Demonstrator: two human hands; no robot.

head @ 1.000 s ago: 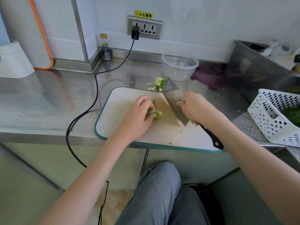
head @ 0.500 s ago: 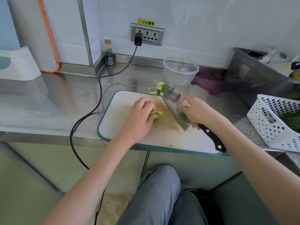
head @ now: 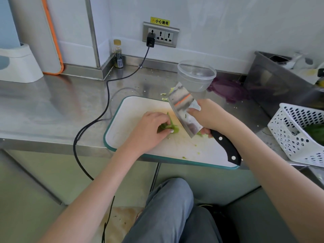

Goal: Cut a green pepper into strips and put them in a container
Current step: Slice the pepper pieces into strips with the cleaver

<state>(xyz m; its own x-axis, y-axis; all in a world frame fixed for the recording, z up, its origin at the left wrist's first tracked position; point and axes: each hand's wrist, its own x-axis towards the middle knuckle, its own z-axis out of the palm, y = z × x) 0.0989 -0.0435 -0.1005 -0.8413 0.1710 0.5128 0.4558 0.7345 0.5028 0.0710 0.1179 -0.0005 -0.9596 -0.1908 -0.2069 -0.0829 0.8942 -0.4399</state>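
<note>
My L hand (head: 149,132) is curled over the pepper (head: 169,128) mid board (head: 133,109), fingertips pinning it. R hand (head: 209,116) grips the cleaver (head: 185,109) up by the blade, thumb flat on the steel, handle sticking out behind; blade tilted, edge down just beside the pepper. Tub (head: 196,76) sits behind the board, near the blade tip. Scraps (head: 164,94) off the board's far edge.

I see my left hand (head: 149,132) holding a green pepper piece (head: 169,127) down on the white cutting board (head: 140,109). My right hand (head: 209,116) grips the cleaver (head: 185,109), blade tilted over the board (a few green bits near its lower edge). A clear plastic container (head: 196,76) stands behind the board; a white basket (head: 298,135) sits right.
</note>
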